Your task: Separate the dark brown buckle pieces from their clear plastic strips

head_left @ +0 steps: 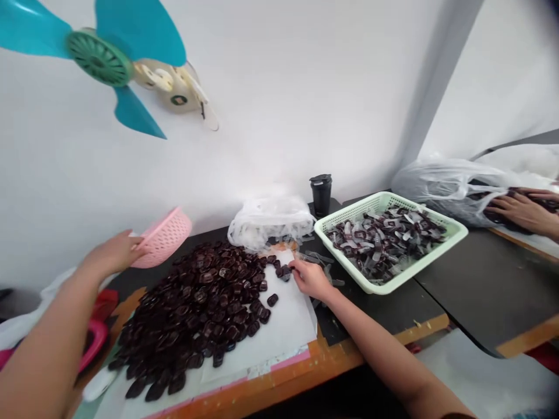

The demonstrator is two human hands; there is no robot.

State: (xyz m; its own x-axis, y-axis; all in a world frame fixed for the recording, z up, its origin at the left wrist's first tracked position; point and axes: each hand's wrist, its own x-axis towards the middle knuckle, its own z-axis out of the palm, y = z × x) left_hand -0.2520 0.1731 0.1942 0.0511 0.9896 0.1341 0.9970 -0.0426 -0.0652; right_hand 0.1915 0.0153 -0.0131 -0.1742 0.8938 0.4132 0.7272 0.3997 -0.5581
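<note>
My left hand (114, 251) grips the rim of a pink perforated basket (168, 238), which is tilted above the left back of a large pile. That pile is made of small, dark brown, glossy squarish pieces (205, 291) with rounded corners. They are heaped on white paper (288, 317) on the table. At the pile's right edge, my right hand (312, 279) has thumb and fingers pinched together beside a few dark pieces (283, 271). What lies between its fingertips, if anything, is too small to make out.
A pale green basket (456, 233) holds dark pieces and clear strips. Clear plastic strips (321, 256) lie left of it, near a white plastic bag (271, 221) and black cup (321, 195). A blue-bladed fan (140, 29) hangs upper left. Another person's hand (524, 209) reaches in at right.
</note>
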